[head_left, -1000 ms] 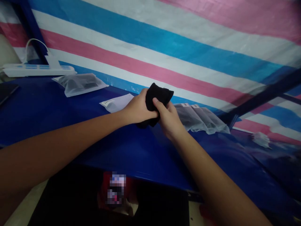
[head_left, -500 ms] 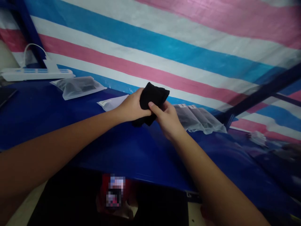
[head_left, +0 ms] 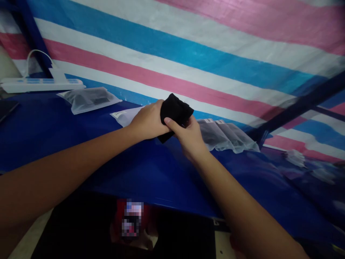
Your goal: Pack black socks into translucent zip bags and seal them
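Note:
A folded bundle of black cloth [head_left: 175, 109] is held up above the blue table, its exact kind not clear. My left hand [head_left: 149, 120] is closed around its left side. From the right, my right hand [head_left: 190, 135] grips it, thumb across the near face and fingers mostly hidden behind. A lower part of the cloth hangs below both hands. Just behind my left hand lies a whitish plastic bag [head_left: 126, 116], partly covered by that hand.
Several frosted bags [head_left: 223, 135] with dark contents overlap behind my right hand. Another filled bag [head_left: 91, 100] lies at left, near a white power strip [head_left: 43, 85] with a cable. Striped sheeting [head_left: 172, 57] rises behind the blue table [head_left: 151, 176]. Bags [head_left: 295, 157] lie far right.
The black cloth has been squeezed into a more rumpled bundle, and less of it hangs at lower left. My right thumb has slid slightly left across it.

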